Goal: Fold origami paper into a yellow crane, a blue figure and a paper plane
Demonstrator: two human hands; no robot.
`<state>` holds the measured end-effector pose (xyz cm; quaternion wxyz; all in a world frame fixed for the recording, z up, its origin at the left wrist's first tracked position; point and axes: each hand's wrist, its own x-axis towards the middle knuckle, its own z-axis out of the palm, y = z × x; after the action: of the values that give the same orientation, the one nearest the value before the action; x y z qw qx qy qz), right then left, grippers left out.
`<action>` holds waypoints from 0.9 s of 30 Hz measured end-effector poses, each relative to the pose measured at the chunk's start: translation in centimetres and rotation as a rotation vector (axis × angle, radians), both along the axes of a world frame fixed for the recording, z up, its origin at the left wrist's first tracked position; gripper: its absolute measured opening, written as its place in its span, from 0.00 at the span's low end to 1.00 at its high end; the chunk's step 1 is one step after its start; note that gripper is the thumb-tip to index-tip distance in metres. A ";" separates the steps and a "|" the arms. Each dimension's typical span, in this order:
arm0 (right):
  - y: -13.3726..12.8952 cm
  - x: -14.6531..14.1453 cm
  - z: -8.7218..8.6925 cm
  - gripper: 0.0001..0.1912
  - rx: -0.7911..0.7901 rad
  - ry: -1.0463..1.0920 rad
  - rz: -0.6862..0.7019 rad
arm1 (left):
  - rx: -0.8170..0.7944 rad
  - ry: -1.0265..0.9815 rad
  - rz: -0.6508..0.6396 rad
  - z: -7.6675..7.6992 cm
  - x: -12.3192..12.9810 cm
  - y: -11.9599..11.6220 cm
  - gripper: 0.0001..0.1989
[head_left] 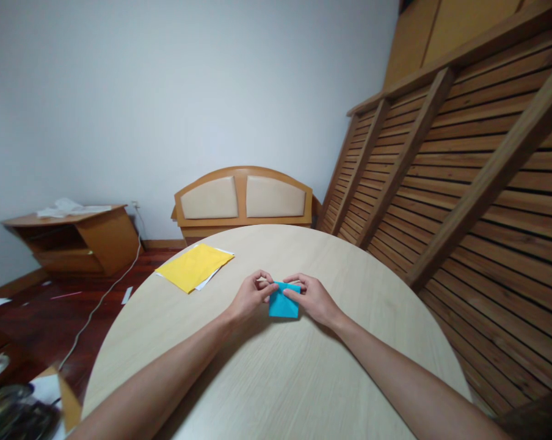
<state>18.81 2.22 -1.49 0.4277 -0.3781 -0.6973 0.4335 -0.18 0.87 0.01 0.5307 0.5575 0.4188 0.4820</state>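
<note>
A small blue piece of folded paper [284, 308], roughly square, is held up just over the round table [276, 379]. My left hand [254, 294] pinches its upper left edge between thumb and fingers. At the upper right, my right hand [315, 298] grips the same paper, its thumb lying across the front face. The two thumbs are close together near the top edge. Fingertips behind the paper are partly hidden.
Yellow paper [196, 267] lies over white sheets at the table's left. Beyond the table stand a headboard [242, 195] and a low wooden cabinet [106, 238]. A slatted wooden frame [441, 183] leans along the right. A cable [104, 299] crosses the floor.
</note>
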 end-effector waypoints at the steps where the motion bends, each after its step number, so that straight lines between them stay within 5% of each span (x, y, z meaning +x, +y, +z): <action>1: 0.0 0.0 0.0 0.21 0.001 0.002 0.005 | -0.010 0.003 0.013 0.0 0.0 0.0 0.29; 10: -0.6 -0.7 0.3 0.23 -0.070 0.047 0.014 | -0.008 0.042 0.118 0.6 -0.1 -0.1 0.30; 27: -0.5 0.1 0.6 0.21 -0.060 -0.116 0.070 | -0.020 0.147 0.004 0.4 -0.5 -0.1 0.23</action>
<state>18.88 1.73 -0.88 0.3595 -0.3904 -0.7206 0.4462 -0.72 0.78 0.44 0.5029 0.5851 0.4626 0.4367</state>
